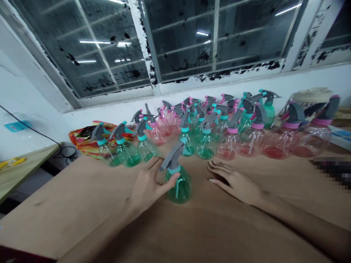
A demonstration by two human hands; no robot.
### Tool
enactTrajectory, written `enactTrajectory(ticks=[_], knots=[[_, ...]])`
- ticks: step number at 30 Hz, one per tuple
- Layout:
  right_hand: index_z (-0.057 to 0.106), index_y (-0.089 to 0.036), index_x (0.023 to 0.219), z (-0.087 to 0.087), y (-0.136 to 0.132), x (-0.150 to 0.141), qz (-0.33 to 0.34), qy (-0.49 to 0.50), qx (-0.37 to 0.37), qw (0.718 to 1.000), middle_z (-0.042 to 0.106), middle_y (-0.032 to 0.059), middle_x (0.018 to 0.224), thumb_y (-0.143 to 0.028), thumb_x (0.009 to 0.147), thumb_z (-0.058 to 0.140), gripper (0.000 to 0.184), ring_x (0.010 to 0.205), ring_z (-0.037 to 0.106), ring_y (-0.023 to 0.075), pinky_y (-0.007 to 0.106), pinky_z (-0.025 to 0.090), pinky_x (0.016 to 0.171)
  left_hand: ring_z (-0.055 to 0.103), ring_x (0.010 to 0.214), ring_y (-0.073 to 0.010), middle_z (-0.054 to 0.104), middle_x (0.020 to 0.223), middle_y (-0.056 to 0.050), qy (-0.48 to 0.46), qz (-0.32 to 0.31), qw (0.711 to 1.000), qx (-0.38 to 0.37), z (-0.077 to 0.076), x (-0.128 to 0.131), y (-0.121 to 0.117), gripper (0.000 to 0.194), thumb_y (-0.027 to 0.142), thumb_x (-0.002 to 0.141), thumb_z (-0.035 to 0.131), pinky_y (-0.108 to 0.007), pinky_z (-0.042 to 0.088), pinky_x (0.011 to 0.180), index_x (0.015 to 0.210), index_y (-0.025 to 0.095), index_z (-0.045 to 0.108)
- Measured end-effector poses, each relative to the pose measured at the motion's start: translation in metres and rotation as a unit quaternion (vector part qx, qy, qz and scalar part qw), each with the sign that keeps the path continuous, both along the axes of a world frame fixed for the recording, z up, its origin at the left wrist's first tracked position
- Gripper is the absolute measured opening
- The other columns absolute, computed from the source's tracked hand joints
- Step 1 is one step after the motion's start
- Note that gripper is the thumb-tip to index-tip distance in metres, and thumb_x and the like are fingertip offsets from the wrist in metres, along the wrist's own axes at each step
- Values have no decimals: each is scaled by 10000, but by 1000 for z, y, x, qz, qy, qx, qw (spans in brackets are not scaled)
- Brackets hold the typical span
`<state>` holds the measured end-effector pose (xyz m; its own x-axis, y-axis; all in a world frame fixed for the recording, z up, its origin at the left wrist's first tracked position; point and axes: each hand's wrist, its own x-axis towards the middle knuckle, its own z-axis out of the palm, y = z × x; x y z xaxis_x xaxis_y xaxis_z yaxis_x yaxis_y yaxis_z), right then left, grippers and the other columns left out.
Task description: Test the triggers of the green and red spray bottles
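Observation:
A green, clear-bodied spray bottle (179,186) with a teal collar and a grey trigger head stands in the middle of the wooden table (219,233). Around its left side wraps my left hand (149,182), the thumb lying across the upper body and the other fingers partly hidden behind it. My right hand (237,182) rests on the table to the right of that bottle, palm down and fingers stretched out, holding nothing. Just beyond both hands stands a row of similar bottles, among them a green one (206,146) and a pink one (229,146).
Many more green and pink spray bottles crowd the back by the wall. At the back left lies a colourful bag (82,137), at the back right a beige container (312,95). A dark pixelated object (334,170) sits at right. A cable (67,155) hangs beside the left edge.

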<state>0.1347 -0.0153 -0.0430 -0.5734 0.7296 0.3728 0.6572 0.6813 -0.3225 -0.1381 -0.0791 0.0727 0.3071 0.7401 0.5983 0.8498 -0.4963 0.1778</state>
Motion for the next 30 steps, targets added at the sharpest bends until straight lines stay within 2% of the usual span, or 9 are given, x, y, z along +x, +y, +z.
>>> enactTrajectory(ticks=[3, 6, 10, 14, 22, 26, 30], knots=[[489, -177, 1285, 0, 0, 0, -1, 2, 1, 1000, 479, 67, 1356, -475, 892, 402, 500, 1294, 353, 225, 435, 314, 1069, 612, 670, -173, 600, 772, -20, -1, 94, 996, 14, -6, -10, 17, 270, 449, 813, 570, -266, 494, 594, 805, 179, 562], [492, -170, 1283, -1, 0, 0, -3, 6, 2, 1000, 478, 71, 1356, -478, 890, 403, 507, 1295, 351, 227, 435, 312, 1070, 632, 658, -172, 626, 796, -38, -2, 132, 991, 13, -9, -17, 40, 297, 460, 851, 513, -259, 496, 583, 838, 168, 563], [497, -171, 1278, -2, 0, 0, -2, 13, 2, 1000, 490, 74, 1346, -478, 888, 407, 505, 1287, 366, 228, 437, 318, 1067, 658, 716, -227, 665, 836, -83, 30, 182, 983, 8, -2, -17, 65, 303, 434, 849, 527, -303, 499, 626, 911, 143, 580], [509, -186, 1268, -2, 0, 0, 2, 22, 4, 1000, 499, 72, 1338, -474, 887, 413, 488, 1281, 375, 232, 447, 320, 1064, 669, 748, -289, 683, 800, -115, 61, 230, 971, -9, 7, -14, 79, 314, 420, 848, 535, -346, 492, 648, 902, 117, 593], [509, -211, 1268, -4, 1, 0, 6, 28, 3, 1000, 516, 64, 1323, -474, 884, 420, 474, 1270, 391, 236, 456, 327, 1058, 661, 836, -254, 676, 872, -106, 81, 261, 960, -61, 10, -14, 102, 352, 437, 875, 505, -348, 500, 721, 979, 110, 584], [514, -194, 1263, -2, -1, -1, 1, 26, 3, 1000, 501, 69, 1335, -463, 887, 420, 472, 1279, 378, 235, 452, 318, 1065, 616, 886, -202, 609, 1049, -78, 80, 258, 959, -89, 11, -15, 110, 275, 323, 890, 532, -397, 516, 763, 1088, 133, 555], [505, -189, 1272, -1, -1, -1, 0, 27, 1, 1000, 496, 68, 1341, -456, 881, 437, 478, 1280, 376, 230, 440, 321, 1066, 596, 942, -212, 570, 1134, -82, 69, 245, 963, -91, 10, -17, 116, 285, 284, 886, 542, -409, 513, 782, 1140, 154, 530]])
